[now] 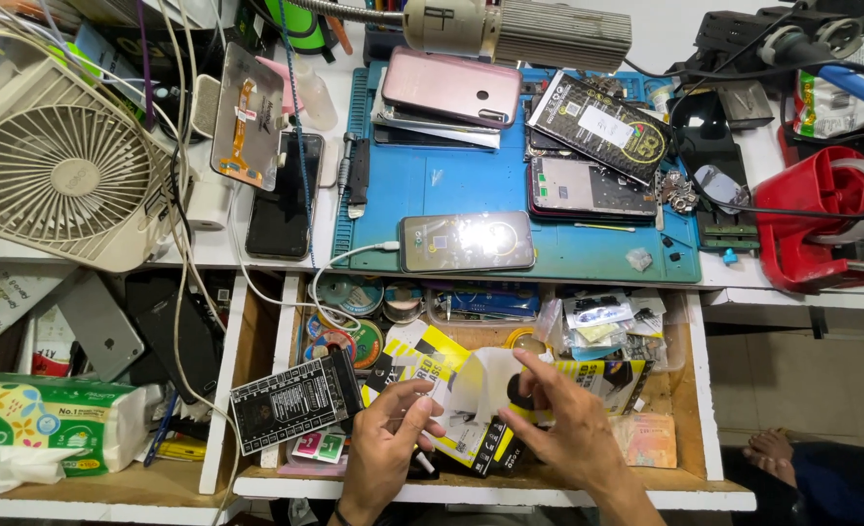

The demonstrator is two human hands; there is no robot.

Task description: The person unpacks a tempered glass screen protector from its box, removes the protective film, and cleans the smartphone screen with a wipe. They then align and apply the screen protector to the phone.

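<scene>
Both hands sit close together near the bottom of the view, the left hand (389, 438) with fingers curled inward and thumb raised, the right hand (560, 414) pinching with fingers extended leftward.

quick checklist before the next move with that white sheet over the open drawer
1. Both hands on the thin white sheet: ok, left hand and right hand pinch it.
2. Sheet free of the yellow-and-black packet: cannot tell.
3. Black phone with lit screen lying flat on the blue work mat: ok.
4. White cable plugged into that phone: ok.
5. Bare mat space near the phone: ok.
</scene>
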